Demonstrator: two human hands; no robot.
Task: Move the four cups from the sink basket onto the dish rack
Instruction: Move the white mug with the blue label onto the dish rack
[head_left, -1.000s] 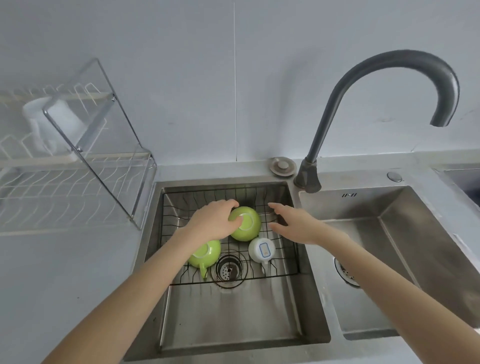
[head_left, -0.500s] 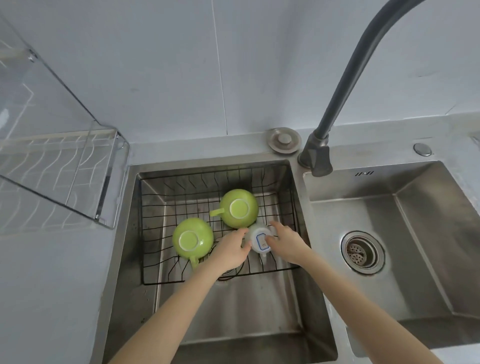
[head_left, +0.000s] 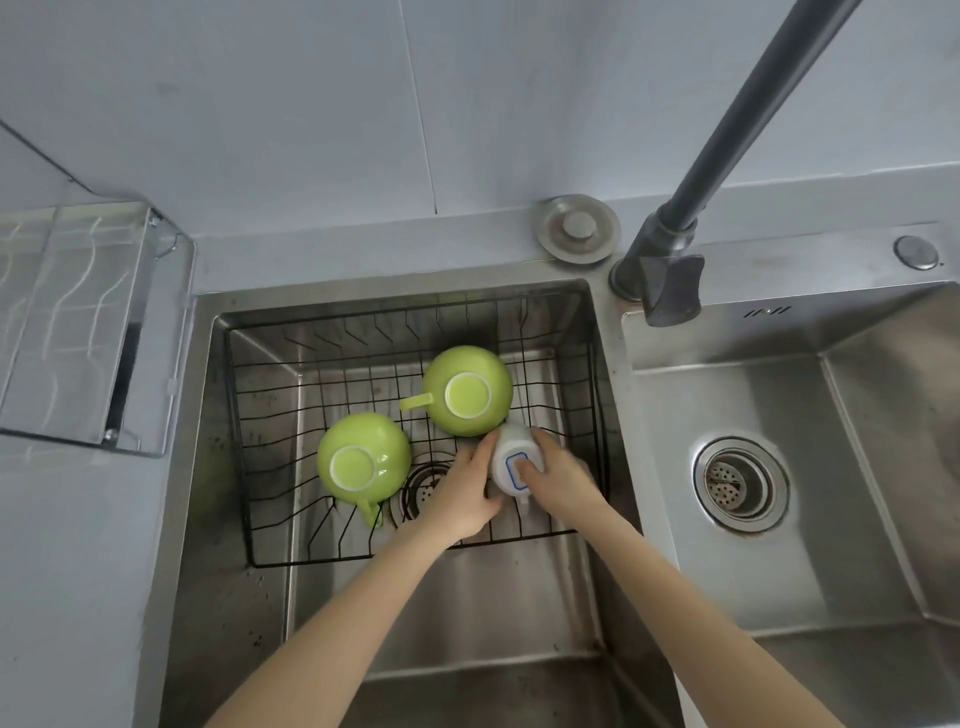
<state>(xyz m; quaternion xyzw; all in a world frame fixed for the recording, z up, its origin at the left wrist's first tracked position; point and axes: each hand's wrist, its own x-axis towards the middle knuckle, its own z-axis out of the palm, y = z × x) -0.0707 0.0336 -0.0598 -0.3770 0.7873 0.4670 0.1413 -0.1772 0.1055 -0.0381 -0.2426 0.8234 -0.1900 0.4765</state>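
Note:
A black wire sink basket (head_left: 244, 467) sits in the left basin. Two green cups stand upside down in it: one at the back (head_left: 467, 389) with its handle to the left, one at the front left (head_left: 361, 460) with its handle toward me. A small white cup (head_left: 511, 452) with a blue square mark lies between my hands. My left hand (head_left: 465, 488) holds its left side and my right hand (head_left: 558, 475) wraps its right side. The clear dish rack (head_left: 98, 322) stands on the counter at the left edge.
A dark faucet (head_left: 670, 254) rises between the two basins. A metal drain plug (head_left: 579, 228) lies on the counter behind the left basin. The right basin (head_left: 810, 519) shows its drain strainer. A grey wall stands behind.
My left hand left the back green cup and both hands came down around the white cup. My head has dipped lower and closer over the sink.

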